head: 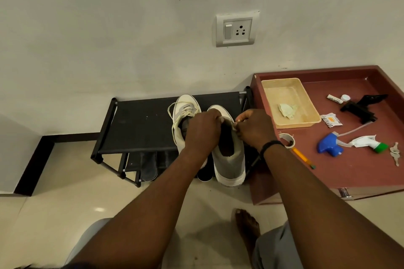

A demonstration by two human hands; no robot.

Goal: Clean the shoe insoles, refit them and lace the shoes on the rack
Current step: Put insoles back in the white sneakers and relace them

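Observation:
Two grey and white shoes stand side by side on the top shelf of a black rack (142, 124), toes toward the wall. The left shoe (185, 111) has cream laces threaded and hanging loose. Over the right shoe (229, 159) both my hands work at its opening. My left hand (203, 131) grips the tongue area. My right hand (254, 129) pinches a cream lace at the shoe's right edge. The eyelets under my hands are hidden.
A dark red table (349, 170) stands right of the rack, with a cream tray (306, 102) holding a crumpled cloth, a blue spray head (330, 148), a tape roll (287, 140), an orange pencil (302, 157), keys and a black bracket. Dark shoes sit on the lower shelf. My bare foot (247, 227) is on the tiled floor.

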